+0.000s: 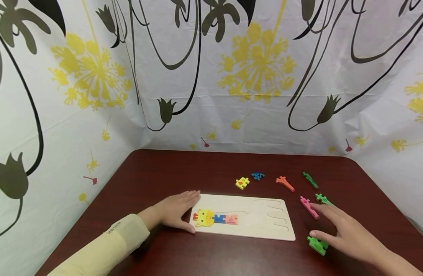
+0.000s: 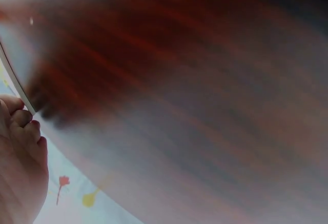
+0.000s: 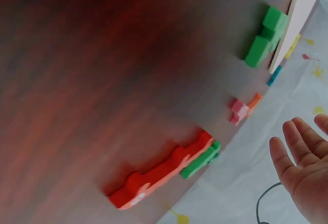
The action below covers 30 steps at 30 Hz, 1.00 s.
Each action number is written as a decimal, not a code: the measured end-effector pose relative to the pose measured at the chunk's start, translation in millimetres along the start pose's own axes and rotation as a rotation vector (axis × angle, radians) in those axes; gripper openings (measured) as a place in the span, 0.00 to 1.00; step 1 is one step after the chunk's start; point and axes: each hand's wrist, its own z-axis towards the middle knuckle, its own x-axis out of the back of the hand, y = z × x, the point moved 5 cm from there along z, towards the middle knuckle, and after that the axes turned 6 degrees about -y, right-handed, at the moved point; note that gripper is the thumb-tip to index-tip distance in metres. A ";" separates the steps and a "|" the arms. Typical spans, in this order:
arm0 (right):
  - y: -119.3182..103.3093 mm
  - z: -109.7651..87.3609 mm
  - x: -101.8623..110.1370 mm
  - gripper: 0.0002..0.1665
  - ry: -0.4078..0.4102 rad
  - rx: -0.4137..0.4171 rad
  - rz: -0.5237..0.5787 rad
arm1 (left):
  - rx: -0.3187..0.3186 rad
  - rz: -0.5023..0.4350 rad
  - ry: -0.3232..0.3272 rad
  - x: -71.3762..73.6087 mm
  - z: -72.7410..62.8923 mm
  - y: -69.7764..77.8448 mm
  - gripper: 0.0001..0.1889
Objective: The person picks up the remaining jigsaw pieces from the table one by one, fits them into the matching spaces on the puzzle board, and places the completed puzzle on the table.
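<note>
A pale wooden puzzle board (image 1: 253, 226) lies on the table, with a yellow giraffe head (image 1: 205, 217), a blue piece (image 1: 219, 218) and a pink piece (image 1: 231, 219) joined in its recess. My left hand (image 1: 177, 209) rests against the board's left end, thumb at the near corner and straight fingers at the far one. Over the loose pieces on the right hovers my right hand (image 1: 349, 230), fingers spread and holding nothing. Nearest to it are a green piece (image 1: 316, 246) below the thumb and a long pink piece (image 1: 309, 207) by the fingertips. A red piece (image 3: 161, 175) shows only in the right wrist view.
Beyond the board lie yellow (image 1: 242, 183), dark blue (image 1: 258, 176) and orange (image 1: 285, 183) puzzle pieces. Farther right are a dark green piece (image 1: 310, 180) and a lighter green one (image 1: 323, 199). A flower-patterned curtain (image 1: 211, 126) borders the dark table (image 1: 184, 168).
</note>
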 end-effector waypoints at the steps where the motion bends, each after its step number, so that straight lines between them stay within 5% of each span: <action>1: 0.8 -1.9 -1.2 0.42 0.004 0.000 -0.002 | 0.000 -0.002 -0.002 -0.6 0.3 -0.1 0.60; 12: 9.9 -19.0 -12.3 0.37 0.029 -0.039 0.052 | 0.008 -0.003 -0.015 -3.8 2.0 -1.0 0.61; 20: 20.5 -30.1 -28.3 0.34 -0.109 -0.191 0.259 | 0.025 -0.011 -0.022 -2.4 0.3 -0.1 0.60; 30: 30.6 -44.0 -41.1 0.36 -0.147 -0.253 0.264 | 0.023 -0.002 -0.021 -2.1 0.3 0.8 0.60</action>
